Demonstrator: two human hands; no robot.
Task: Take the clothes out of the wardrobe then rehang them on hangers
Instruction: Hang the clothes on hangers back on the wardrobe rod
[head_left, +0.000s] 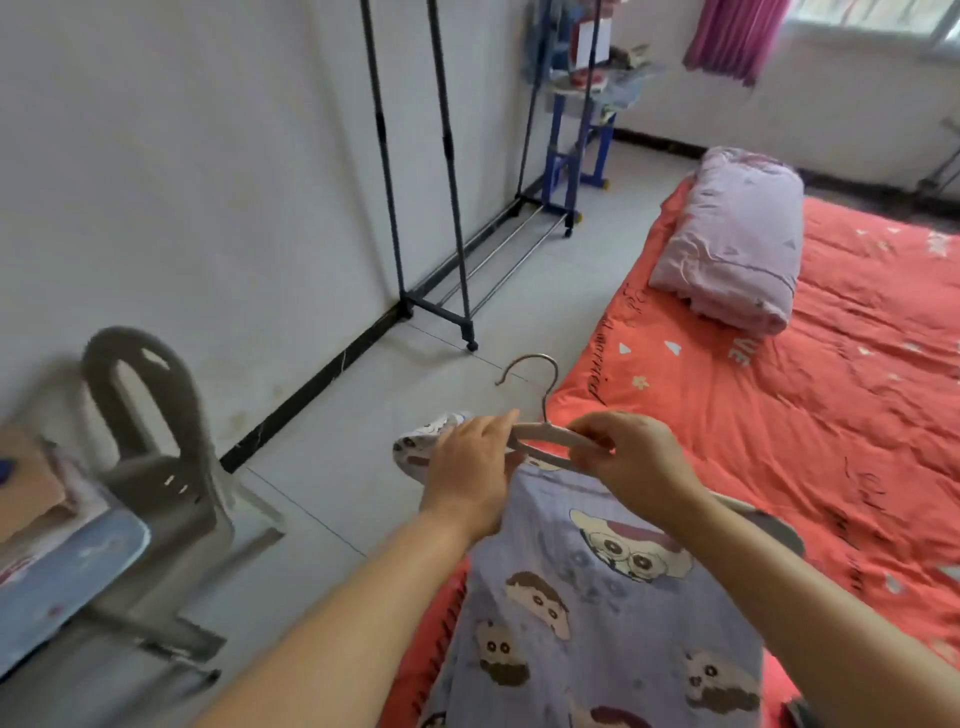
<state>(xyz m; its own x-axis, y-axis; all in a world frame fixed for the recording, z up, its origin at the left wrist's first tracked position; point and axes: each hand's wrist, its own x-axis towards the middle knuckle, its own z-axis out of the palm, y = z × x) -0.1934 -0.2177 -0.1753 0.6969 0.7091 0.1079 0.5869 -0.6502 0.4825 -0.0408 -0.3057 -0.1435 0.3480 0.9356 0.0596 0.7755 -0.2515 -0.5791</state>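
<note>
A pale hanger (550, 441) is held above the near edge of the bed (831, 415), its left end gripped by the left hand (470, 462) and its right arm pinched by the curled fingers of the right hand (636, 457). The cartoon-print garment (597, 597) hangs just below it, draped across that edge. The hanger should be kept level and each shoulder eased fully over an arm before either grip is loosened, lest the fabric slide off the bed.

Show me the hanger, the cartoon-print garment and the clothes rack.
hanger (543, 432): head view, pale arm below the hook.
cartoon-print garment (597, 597): head view, its lilac front.
clothes rack (454, 208): head view, near upright pole.
</note>
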